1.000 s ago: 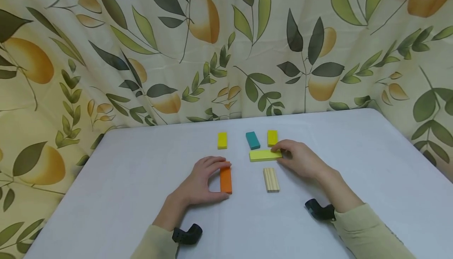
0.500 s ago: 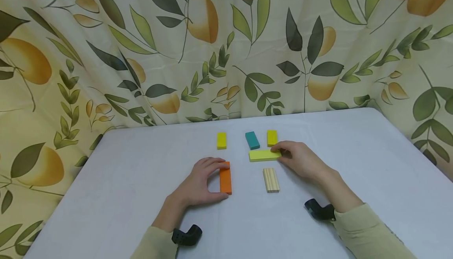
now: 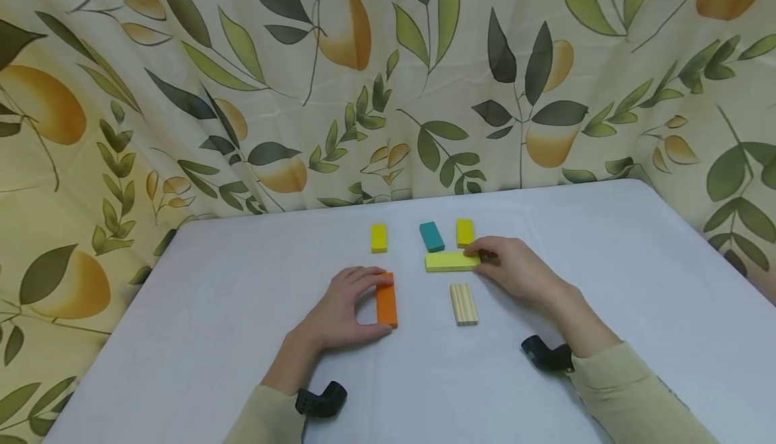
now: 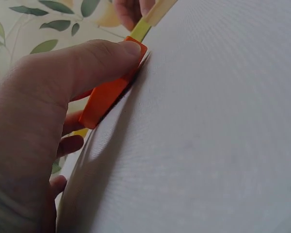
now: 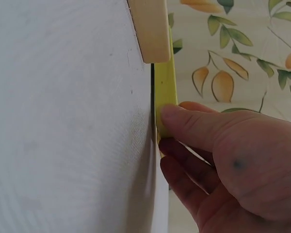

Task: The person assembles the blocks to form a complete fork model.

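Note:
My left hand [image 3: 345, 309] holds an orange block [image 3: 386, 302] by its two ends, thumb at the near end and fingers at the far one. The block lies lengthwise away from me on the white table. To the right, my right hand [image 3: 515, 265] pinches the right end of a long yellow-green block [image 3: 448, 262], which lies crosswise. In the right wrist view, the thumb presses the near side of this yellow-green block [image 5: 165, 87]. The left wrist view has the thumb on one end of the orange block [image 4: 109, 94]; some fingers are partly hidden behind it.
Behind the yellow-green block lie a teal block [image 3: 432, 236] and a short yellow block [image 3: 465, 232]. Another yellow block [image 3: 378, 238] lies farther left. A ridged pale wooden piece [image 3: 463, 304] sits between the hands. A patterned curtain [image 3: 388, 93] hangs behind the white table [image 3: 242, 336].
The head view has shifted slightly, so the table appears a little higher. Both hands keep their hold, and the blocks stay in the same arrangement.

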The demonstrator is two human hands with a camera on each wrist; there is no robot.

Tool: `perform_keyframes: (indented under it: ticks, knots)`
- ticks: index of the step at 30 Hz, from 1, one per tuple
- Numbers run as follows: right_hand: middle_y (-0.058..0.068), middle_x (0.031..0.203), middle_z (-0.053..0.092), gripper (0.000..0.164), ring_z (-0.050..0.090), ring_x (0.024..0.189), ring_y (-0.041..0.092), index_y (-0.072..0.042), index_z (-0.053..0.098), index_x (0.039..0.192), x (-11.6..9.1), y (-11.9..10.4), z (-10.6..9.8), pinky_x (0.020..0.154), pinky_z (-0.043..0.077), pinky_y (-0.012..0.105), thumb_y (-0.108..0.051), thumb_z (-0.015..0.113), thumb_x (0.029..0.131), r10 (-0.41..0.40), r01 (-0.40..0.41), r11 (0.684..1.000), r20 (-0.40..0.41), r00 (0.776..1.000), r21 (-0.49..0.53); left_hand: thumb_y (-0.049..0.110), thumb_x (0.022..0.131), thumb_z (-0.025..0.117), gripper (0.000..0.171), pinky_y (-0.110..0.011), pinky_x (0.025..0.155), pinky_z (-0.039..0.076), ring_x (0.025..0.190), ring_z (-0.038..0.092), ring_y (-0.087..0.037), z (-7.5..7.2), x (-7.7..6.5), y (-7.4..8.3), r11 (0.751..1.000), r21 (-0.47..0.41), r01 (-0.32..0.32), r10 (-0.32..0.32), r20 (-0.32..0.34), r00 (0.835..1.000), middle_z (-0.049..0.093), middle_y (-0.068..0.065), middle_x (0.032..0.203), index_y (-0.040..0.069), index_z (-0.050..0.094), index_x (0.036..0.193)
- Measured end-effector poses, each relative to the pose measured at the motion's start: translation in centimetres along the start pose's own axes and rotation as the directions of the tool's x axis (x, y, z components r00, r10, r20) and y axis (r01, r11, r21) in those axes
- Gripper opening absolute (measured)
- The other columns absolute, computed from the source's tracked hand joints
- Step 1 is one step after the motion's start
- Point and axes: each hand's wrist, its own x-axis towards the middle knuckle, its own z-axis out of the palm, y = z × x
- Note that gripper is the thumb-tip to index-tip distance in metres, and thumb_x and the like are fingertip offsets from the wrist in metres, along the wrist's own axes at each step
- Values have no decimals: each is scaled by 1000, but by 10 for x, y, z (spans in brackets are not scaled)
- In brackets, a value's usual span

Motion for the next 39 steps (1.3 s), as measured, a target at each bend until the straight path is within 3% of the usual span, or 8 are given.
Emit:
perform_keyframes:
  ticks: [10, 25, 33, 39]
  knots:
    - [15, 132, 62, 28, 55, 122, 36, -7, 68, 123, 3, -4, -2, 103, 44, 55, -4, 68, 95, 9, -8, 1000, -17, 1000, 20, 42, 79, 82, 63, -50, 110, 33, 134, 39, -17, 0, 5, 4, 999, -20, -35, 34, -20, 999, 51, 9, 144, 25, 62, 137]
    - [14, 128, 64, 27, 56, 122, 36, -7, 69, 122, 9, -15, 6, 103, 44, 55, -4, 67, 95, -17, 17, 999, -16, 1000, 31, 49, 80, 79, 65, -45, 112, 32, 136, 35, -13, 6, 14, 14, 1000, 17, 5, -6, 44, 999, 49, 12, 146, 31, 59, 139]
    - [15, 132, 62, 27, 53, 124, 35, -9, 68, 124, 12, -19, 9, 105, 41, 55, -7, 67, 97, 20, -21, 999, 20, 1000, 35, 48, 81, 78, 65, -47, 113, 32, 138, 34, -17, 9, 20, 23, 1000, 3, 11, -11, 76, 997, 47, 12, 148, 31, 58, 140]
    - [14, 132, 62, 28, 53, 125, 35, -8, 69, 124, 15, -20, 12, 105, 41, 55, -6, 67, 96, 2, -2, 999, 20, 1000, 40, 47, 81, 79, 65, -47, 113, 32, 139, 34, -18, 11, 24, 26, 1000, -9, 5, -4, 92, 996, 46, 9, 150, 31, 58, 141]
